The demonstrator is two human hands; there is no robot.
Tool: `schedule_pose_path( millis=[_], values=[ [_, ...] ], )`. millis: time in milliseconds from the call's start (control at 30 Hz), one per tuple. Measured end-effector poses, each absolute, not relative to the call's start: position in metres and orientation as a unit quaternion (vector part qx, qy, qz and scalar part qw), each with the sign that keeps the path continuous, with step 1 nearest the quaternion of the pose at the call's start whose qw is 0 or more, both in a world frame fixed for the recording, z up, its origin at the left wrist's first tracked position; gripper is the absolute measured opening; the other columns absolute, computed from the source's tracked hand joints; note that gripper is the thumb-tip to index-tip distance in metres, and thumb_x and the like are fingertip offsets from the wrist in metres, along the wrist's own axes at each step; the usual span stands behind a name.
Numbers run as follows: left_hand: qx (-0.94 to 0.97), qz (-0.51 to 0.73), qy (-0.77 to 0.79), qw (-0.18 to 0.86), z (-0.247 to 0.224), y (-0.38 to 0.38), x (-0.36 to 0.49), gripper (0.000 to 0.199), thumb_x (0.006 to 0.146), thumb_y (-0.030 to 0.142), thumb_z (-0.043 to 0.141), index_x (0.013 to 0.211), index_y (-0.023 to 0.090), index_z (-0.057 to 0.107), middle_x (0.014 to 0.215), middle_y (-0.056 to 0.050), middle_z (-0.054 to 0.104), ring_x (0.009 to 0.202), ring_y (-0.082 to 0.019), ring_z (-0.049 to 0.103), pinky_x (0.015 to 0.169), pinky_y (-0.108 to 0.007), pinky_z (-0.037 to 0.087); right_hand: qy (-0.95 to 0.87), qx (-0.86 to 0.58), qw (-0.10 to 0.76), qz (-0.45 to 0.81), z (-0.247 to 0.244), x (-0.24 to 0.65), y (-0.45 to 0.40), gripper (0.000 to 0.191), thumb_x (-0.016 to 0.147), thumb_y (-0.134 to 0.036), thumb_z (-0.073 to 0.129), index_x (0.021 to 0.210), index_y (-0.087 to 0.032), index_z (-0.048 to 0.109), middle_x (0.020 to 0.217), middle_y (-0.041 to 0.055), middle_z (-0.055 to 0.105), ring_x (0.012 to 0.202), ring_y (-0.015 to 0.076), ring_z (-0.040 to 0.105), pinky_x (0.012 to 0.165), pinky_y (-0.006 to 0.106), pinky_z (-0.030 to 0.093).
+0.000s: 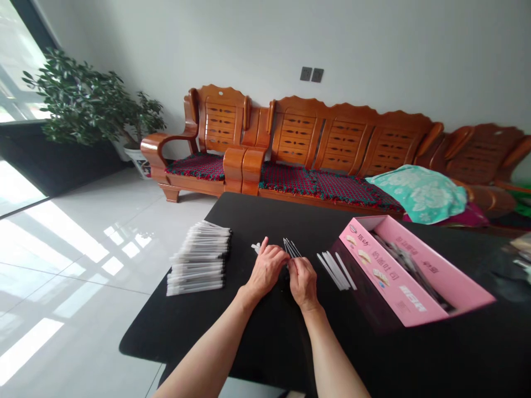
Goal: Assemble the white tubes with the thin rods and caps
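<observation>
The black desk (pixel 232 331) fills the lower middle of the head view, its near edge curving over a glossy white tile floor (pixel 78 309) streaked with window light. On the desk's left part lies a neat stack of sleeved pens (pixel 199 258), laid side by side with their dark ends pointing right. Right of the hands, a few loose white sticks (pixel 337 270) lie fanned out, just beside a long pink cardboard box (pixel 392 275). The box is open on top and printed with pictures of food and Chinese lettering; a dark jumble (pixel 410 269) lies inside it, too shadowed to make out. Beyond the desk stands a carved wooden sofa (pixel 315 138) with red-and-green woven seat pads (pixel 319 189) and a teal flowered towel (pixel 418 193). A potted plant (pixel 91 105) stands in the corner by the window, and two wall sockets (pixel 312 74) sit above the sofa.

The desk's far right blurs into clutter cut off by the frame edge. Something dark under the hands (pixel 284 279) barely shows against the desk, so I can't tell what it is.

Both hands are close together at the middle of the desk, fingers curled and nearly touching. The left hand (pixel 266 270) and right hand (pixel 303 282) pinch a small bundle of thin pens (pixel 292 248), whose tips fan out above the fingers. A small white scrap (pixel 256 247) sits just beyond the left hand.
</observation>
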State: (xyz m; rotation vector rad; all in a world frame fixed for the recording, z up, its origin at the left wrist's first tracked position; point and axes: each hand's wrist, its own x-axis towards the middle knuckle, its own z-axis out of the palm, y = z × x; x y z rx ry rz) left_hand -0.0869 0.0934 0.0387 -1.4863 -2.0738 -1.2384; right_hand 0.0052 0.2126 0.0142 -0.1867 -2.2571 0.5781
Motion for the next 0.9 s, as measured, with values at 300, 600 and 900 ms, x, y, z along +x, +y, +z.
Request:
schedule_pose_path(
  millis=[300,600,900],
  values=[
    [-0.229,-0.701,-0.67,-0.079,0.025,0.088,-0.098,0.038,0.088,0.051,0.054,0.084,0.016,0.069,0.068,-0.003,0.064,0.047,-0.01,0.048,0.046,-0.022,0.038,-0.834,-0.099,0.459,0.289,0.014,0.006,0.208,0.02,0.097,-0.024,0.04,0.096,-0.018,0.059,0.082,0.0062,0.06,0.078,0.0187,0.057,0.074,0.033,0.046],
    [-0.137,-0.847,-0.463,-0.223,0.018,0.09,-0.106,0.041,0.08,0.051,0.066,0.088,0.011,0.062,0.063,-0.002,0.062,0.052,-0.01,0.058,0.049,-0.019,0.047,-0.874,-0.058,0.396,0.277,0.02,0.003,0.195,0.019,0.097,-0.023,0.041,0.097,-0.018,0.06,0.088,0.0068,0.061,0.084,0.0198,0.055,0.079,0.035,0.045],
    [-0.138,-0.843,-0.469,-0.224,0.019,0.089,-0.106,0.042,0.078,0.051,0.069,0.085,0.011,0.062,0.063,-0.004,0.064,0.054,-0.012,0.061,0.051,-0.021,0.049,-0.886,-0.042,0.375,0.27,0.019,0.001,0.194,0.023,0.097,-0.021,0.038,0.083,-0.02,0.056,0.078,0.0045,0.058,0.078,0.0188,0.052,0.074,0.032,0.042]
  ],
)
